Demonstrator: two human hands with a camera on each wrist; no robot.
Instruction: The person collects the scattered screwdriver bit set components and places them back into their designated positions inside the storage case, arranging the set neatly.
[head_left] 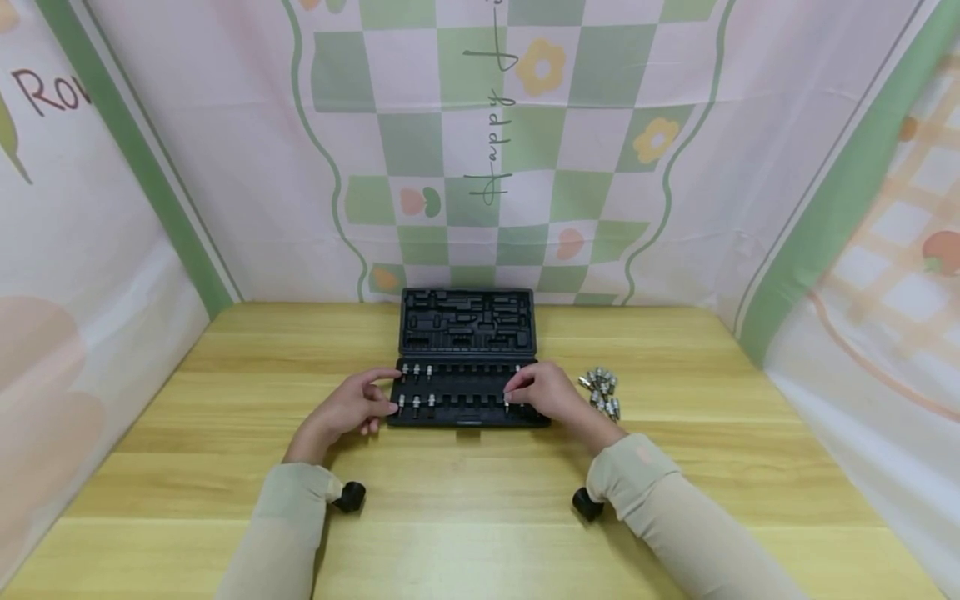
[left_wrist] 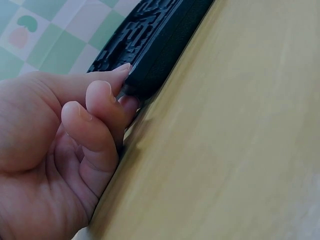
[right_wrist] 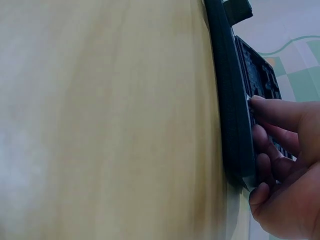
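An open black plastic case (head_left: pixel 468 413) lies on the table, its lid (head_left: pixel 468 321) raised behind it. Small silver bit sockets (head_left: pixel 417 403) with dark tips stand in two rows of slots, several at the left end and a few at the right. My left hand (head_left: pixel 347 408) grips the case's left edge, thumb and fingers against its corner in the left wrist view. Over the right part of the front row, my right hand (head_left: pixel 547 392) pinches a bit socket (head_left: pixel 506 403) between thumb and forefinger. In the right wrist view that piece is mostly hidden behind the fingertips.
To the right of the case, a loose pile of silver bit sockets (head_left: pixel 602 390) lies on the wooden table (head_left: pixel 465 533). A patterned cloth (head_left: pixel 495 150) hangs behind the table, with more cloth at both sides. Each wrist carries a black camera.
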